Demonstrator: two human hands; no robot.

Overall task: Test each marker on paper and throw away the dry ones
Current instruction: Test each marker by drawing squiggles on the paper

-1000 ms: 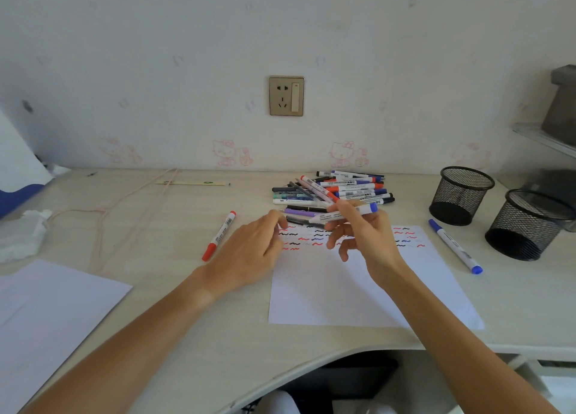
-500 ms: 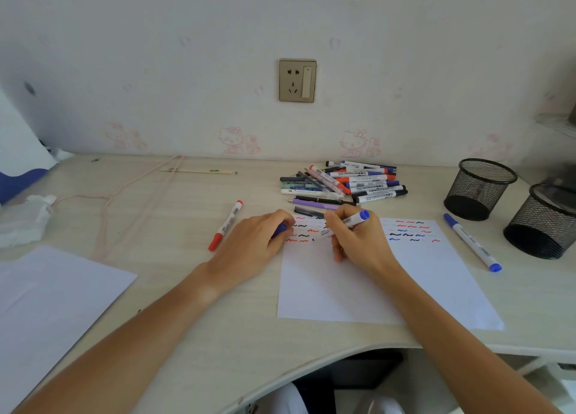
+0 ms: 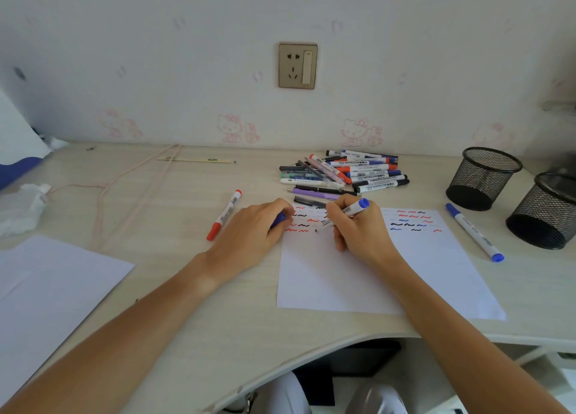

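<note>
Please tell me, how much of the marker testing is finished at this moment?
Done: many red, black and blue squiggles sit on the paper. In hand: the right hand holds a blue marker tip-down on it; the left hand grips its blue cap. Left: the pile of markers is large; both mesh cups look empty.

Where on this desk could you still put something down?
Bare desk lies between the pink cord and the red marker, and along the front edge. It is crowded behind the test paper, where the marker pile lies.
</note>
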